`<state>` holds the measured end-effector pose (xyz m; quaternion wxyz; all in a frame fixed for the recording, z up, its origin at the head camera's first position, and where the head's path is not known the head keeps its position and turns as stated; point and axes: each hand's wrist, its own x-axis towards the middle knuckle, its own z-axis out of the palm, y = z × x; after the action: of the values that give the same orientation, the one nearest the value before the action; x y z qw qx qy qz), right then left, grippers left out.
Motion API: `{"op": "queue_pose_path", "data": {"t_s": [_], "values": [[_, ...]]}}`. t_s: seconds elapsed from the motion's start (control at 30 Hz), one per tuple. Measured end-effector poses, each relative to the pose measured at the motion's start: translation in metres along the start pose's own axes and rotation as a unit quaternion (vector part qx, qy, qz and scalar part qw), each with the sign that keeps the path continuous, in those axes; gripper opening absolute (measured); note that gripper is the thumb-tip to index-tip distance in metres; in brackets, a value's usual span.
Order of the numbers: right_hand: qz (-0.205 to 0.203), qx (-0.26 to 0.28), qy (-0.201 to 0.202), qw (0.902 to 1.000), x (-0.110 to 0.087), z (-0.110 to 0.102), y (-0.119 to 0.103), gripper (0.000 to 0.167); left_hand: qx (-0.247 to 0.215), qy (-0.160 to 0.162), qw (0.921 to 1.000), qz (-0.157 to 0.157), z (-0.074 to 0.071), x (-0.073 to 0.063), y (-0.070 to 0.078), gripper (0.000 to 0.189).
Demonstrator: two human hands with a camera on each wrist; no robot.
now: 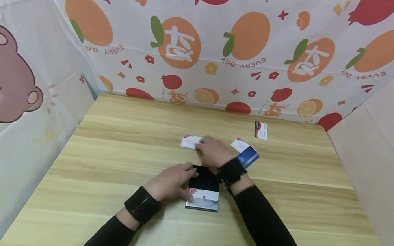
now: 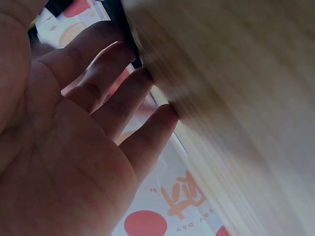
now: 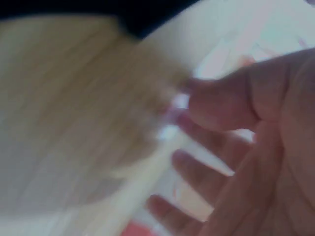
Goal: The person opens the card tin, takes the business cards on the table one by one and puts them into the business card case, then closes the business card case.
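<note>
My left hand [image 1: 171, 183] holds a flat, opened black card case [image 1: 205, 179] by its left side. Its thumb lies over the lower part and its fingers touch the upper left corner. A white card with pink flowers [image 1: 209, 195] shows in the case above a grey-blue strip. In the left wrist view the lower fingertips [image 2: 170, 112] touch the table beside a dark edge. Beyond the case, my right hand [image 1: 215, 152] pinches the right end of a white card [image 1: 190, 141] on the table. The right wrist view is blurred around the thumb [image 3: 216, 105] and index finger.
Right of my right hand, a blue card [image 1: 249, 155] overlaps a white card with pink flowers [image 1: 239, 144]. Farther back lies a black, red and white card [image 1: 261, 130]. The wooden table [image 1: 128, 132] meets a fruit-print cloth [image 1: 208, 76] at its far edge.
</note>
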<state>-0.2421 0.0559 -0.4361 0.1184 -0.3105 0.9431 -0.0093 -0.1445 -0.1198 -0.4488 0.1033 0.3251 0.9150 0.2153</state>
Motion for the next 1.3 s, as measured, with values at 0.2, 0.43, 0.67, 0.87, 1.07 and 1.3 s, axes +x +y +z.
{"op": "queue_pose_path", "data": {"t_s": [0.2, 0.43, 0.67, 0.87, 1.07, 1.3], "values": [[0.073, 0.089, 0.044, 0.9924, -0.07, 0.01, 0.031, 0.029, 0.001, 0.005, 1.0, -0.004, 0.004, 0.001, 0.001, 0.077], [0.11, 0.187, 0.064, 0.974, -0.091, 0.02, 0.05, 0.022, -0.009, 0.001, 0.9997, -0.022, 0.003, -0.001, -0.003, 0.078], [0.136, 0.19, 0.082, 0.9687, -0.087, 0.03, 0.059, 0.026, -0.009, -0.013, 0.9995, -0.028, 0.001, -0.003, 0.0, 0.079], [0.147, 0.239, 0.087, 0.9559, -0.09, 0.028, 0.069, 0.052, -0.009, -0.005, 0.9997, -0.024, 0.001, -0.002, 0.001, 0.077], [0.15, 0.22, 0.083, 0.9604, -0.089, 0.027, 0.072, 0.06, -0.015, -0.002, 0.9995, -0.028, 0.0, -0.002, 0.001, 0.077], [0.155, 0.183, 0.126, 0.9626, -0.091, 0.025, 0.07, 0.036, -0.01, -0.012, 0.9995, -0.026, 0.0, -0.001, 0.003, 0.078]]}}
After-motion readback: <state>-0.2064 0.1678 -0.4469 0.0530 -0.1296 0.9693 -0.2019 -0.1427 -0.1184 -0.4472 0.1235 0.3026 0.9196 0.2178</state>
